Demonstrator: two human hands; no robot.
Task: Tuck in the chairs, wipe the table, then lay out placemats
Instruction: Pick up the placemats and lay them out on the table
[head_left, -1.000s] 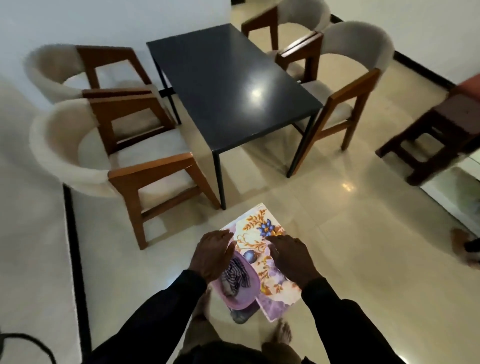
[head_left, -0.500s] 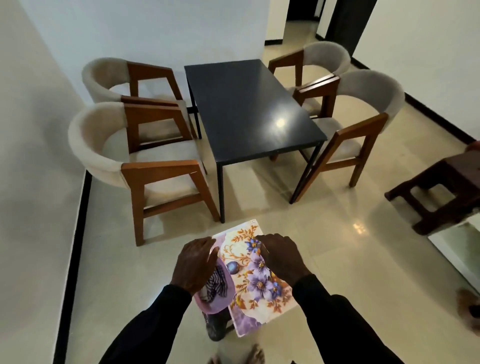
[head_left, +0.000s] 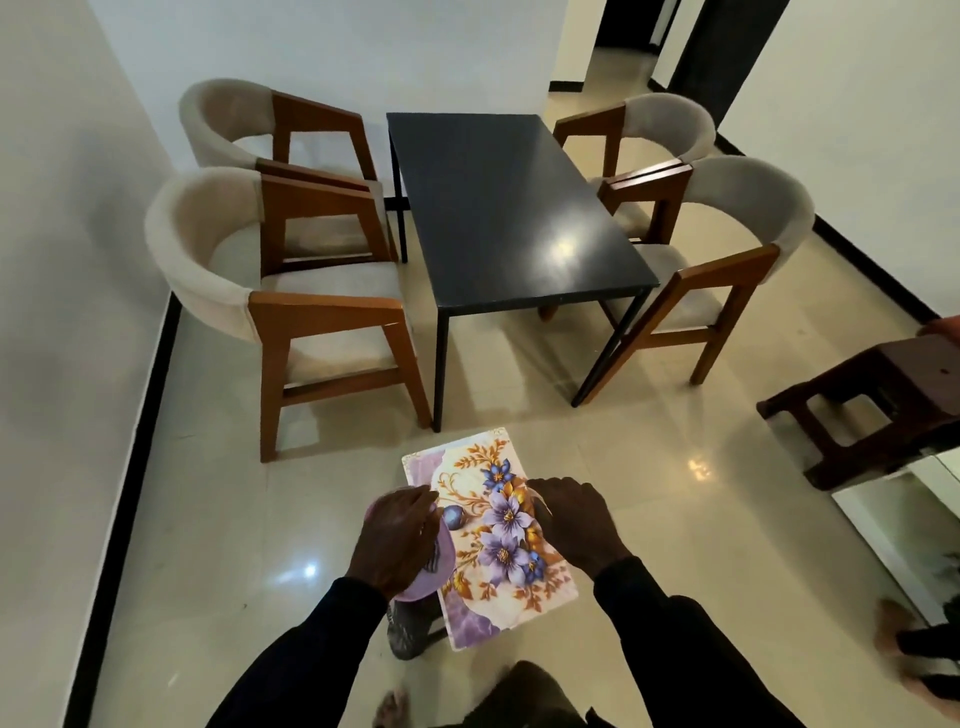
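Left hand (head_left: 397, 540) fingers are curling over a pink bowl (head_left: 421, 587); a scrap of striped cloth (head_left: 434, 558) is showing inside, the rest hidden. Right hand (head_left: 576, 525) fingers are gripping the right edge of the floral placemat (head_left: 498, 519), held flat above the floor (head_left: 649, 519). The dark surface (head_left: 509, 208) is standing well ahead. The left chairs (head_left: 311, 291) are sitting apart from its long edge, the right chairs (head_left: 727, 234) just beside theirs. Bare floor is lying before the near short edge.
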